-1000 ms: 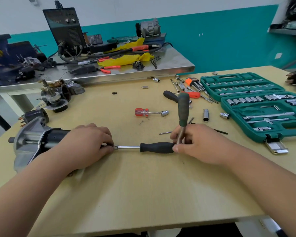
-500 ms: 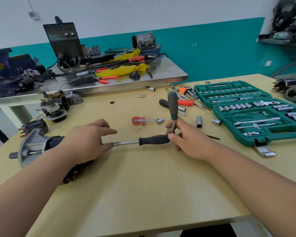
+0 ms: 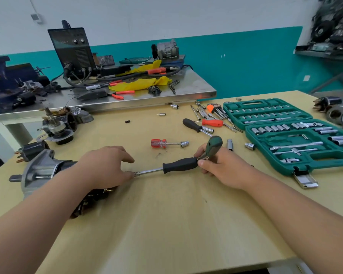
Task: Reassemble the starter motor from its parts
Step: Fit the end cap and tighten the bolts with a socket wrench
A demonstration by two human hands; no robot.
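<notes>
- The starter motor (image 3: 42, 175) lies on its side on the desk (image 3: 166, 230) at 9 o'clock, with its silver nose housing facing 9 o'clock.
- The left hand (image 3: 105, 167) lies over the motor's rear end with its fingers loosely bent. Its fingertips touch the socket tip of the black-handled driver (image 3: 179, 165). Cannot tell whether it grips the motor.
- The driver lies on the 9-to-3 line, handle toward 3 o'clock.
- The right hand (image 3: 224, 169) curls round the metal neck of the green-handled ratchet (image 3: 213, 145), thumb against the driver's butt. The ratchet handle points toward 12 o'clock.
- The open socket case (image 3: 297, 167) sits at 2 o'clock.
</notes>
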